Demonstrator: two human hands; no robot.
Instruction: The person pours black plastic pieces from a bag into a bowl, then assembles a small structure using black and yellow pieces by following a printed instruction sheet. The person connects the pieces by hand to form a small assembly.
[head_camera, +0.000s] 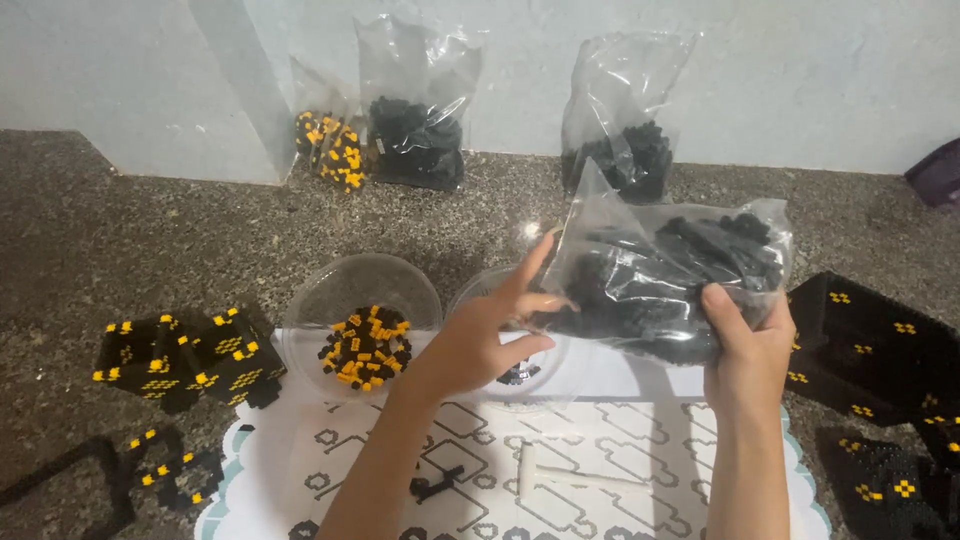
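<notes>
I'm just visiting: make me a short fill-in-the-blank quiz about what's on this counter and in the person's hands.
1. Both hands hold a clear plastic bag full of ____ bricks.
2. The clear bowl left of the left hand holds black and ____ bricks.
3. The right hand grips the bag from ____.
4. Against the wall stand ____ more bags.

Missing words: black; yellow; below; three

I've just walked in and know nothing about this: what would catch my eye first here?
Probably the clear plastic bag of black bricks, held up mid-frame by the right hand and the left hand. Next, the round bowl of yellow and black bricks just left of it, and three more bags against the wall.
</notes>
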